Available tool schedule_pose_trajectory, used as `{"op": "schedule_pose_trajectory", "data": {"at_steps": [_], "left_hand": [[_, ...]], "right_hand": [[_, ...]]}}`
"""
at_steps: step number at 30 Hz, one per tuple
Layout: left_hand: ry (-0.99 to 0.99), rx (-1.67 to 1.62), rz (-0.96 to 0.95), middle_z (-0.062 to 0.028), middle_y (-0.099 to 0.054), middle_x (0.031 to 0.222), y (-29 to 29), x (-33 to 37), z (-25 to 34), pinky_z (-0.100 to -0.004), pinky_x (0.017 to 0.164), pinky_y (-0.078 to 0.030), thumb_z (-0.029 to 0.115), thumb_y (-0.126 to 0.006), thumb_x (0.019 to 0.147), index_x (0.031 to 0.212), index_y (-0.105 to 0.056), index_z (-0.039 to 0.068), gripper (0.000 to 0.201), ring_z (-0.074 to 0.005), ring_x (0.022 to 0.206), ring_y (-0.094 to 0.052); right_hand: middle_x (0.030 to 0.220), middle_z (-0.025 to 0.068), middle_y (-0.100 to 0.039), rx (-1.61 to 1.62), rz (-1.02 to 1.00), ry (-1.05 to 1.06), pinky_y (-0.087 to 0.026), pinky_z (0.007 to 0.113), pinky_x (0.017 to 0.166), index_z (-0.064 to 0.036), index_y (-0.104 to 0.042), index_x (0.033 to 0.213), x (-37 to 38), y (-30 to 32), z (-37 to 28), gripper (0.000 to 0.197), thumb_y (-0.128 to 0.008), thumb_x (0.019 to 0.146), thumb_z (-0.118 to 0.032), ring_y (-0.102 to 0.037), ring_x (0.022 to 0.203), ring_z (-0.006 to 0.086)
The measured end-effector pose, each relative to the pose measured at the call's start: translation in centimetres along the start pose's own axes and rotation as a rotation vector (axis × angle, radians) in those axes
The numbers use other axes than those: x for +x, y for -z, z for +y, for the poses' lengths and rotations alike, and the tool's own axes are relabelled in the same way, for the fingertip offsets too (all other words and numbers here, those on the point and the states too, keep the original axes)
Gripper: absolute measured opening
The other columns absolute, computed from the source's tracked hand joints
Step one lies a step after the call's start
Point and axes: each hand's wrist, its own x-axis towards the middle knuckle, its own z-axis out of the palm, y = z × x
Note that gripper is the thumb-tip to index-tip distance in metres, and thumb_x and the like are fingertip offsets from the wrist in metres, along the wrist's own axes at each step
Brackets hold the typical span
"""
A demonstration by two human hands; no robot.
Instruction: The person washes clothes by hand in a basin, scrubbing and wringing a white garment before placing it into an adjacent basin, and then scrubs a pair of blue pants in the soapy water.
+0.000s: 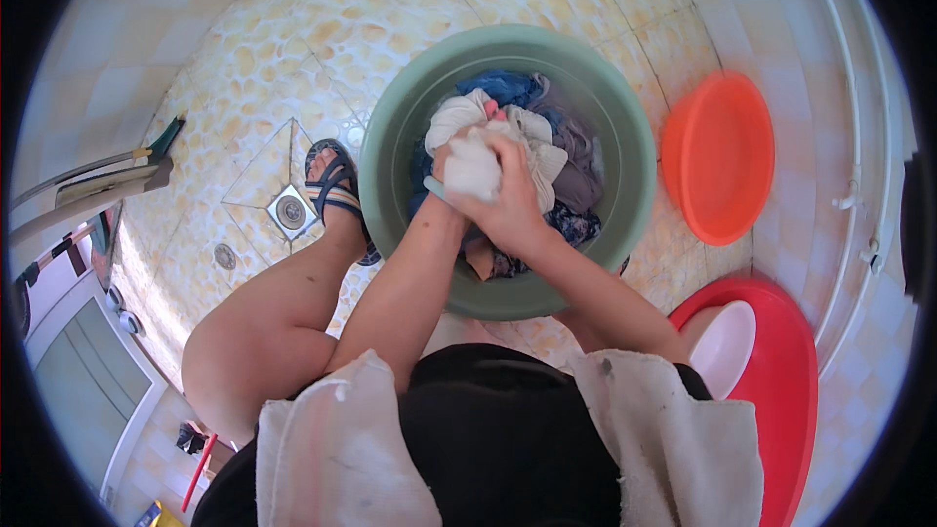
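A large green tub [386, 117] stands on the floor between my legs with several wet garments in it. Over the tub my two hands meet around a bunched white cloth [471, 170]. My right hand [514, 190] is closed on it from the right, fingers curled over its top. My left hand [442, 162] lies on its other side, mostly hidden behind the cloth, and seems wrapped around it. Right behind my hands is a cream-coloured garment [547, 151]. Blue cloth [503, 88], a grey-purple garment [583, 171] and a dark patterned one [574, 224] lie around it.
An orange basin [722, 161] leans at the right wall. Nearer stands a red tub [795, 381] with a pinkish-white basin [725, 346] in it. A floor drain [291, 212] lies beside my sandalled left foot [332, 176]. White pipes [851, 137] run along the right wall.
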Motion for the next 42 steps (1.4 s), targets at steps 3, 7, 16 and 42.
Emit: {"op": "schedule_pose_trajectory", "data": {"at_steps": [3,7,16,42], "left_hand": [[0.396,-1.019,0.084,-0.0098,-0.055,0.118,-0.8,-2.2,3.2,-0.0356,0.094,-0.044,0.006,-0.050,0.088,0.123,-0.048,0.003,0.035,-0.0211,0.109,-0.053],[0.078,-0.905,0.216,-0.0088,-0.058,0.111,-4.2,-1.9,2.3,-0.0328,0.089,-0.045,0.007,-0.057,0.084,0.114,-0.054,0.002,0.031,-0.0205,0.102,-0.056],[0.381,-1.123,0.173,-0.0099,-0.057,0.113,2.2,-1.9,-1.0,-0.0381,0.091,-0.046,0.023,-0.050,0.092,0.115,-0.053,0.003,0.030,-0.0240,0.103,-0.057],[0.762,-0.945,0.584,-0.0145,-0.047,0.131,2.5,1.7,-6.3,-0.0455,0.097,-0.041,0.027,-0.041,0.095,0.131,-0.041,0.002,0.043,-0.0309,0.118,-0.049]], "right_hand": [[0.101,0.0206,-0.055,0.141,0.234,-0.365,-0.044,0.042,0.082,0.0007,-0.051,0.103,4.4,-2.7,4.6,0.046,-0.070,0.073,-0.027,-0.055,0.095,0.0371],[0.102,0.0221,-0.056,-0.060,0.333,-0.461,-0.045,0.041,0.083,0.0006,-0.054,0.102,7.0,-1.1,9.4,0.037,-0.067,0.075,-0.022,-0.057,0.094,0.0363],[0.096,0.0198,-0.061,-0.001,0.138,-0.210,-0.046,0.038,0.079,-0.0015,-0.058,0.099,0.3,-6.3,2.4,0.032,-0.063,0.080,-0.027,-0.060,0.089,0.0308],[0.102,0.0250,-0.062,-0.560,-0.480,-0.400,-0.047,0.044,0.086,-0.0026,-0.055,0.107,10.8,-6.3,10.4,0.032,-0.053,0.081,-0.022,-0.061,0.096,0.0372]]}}
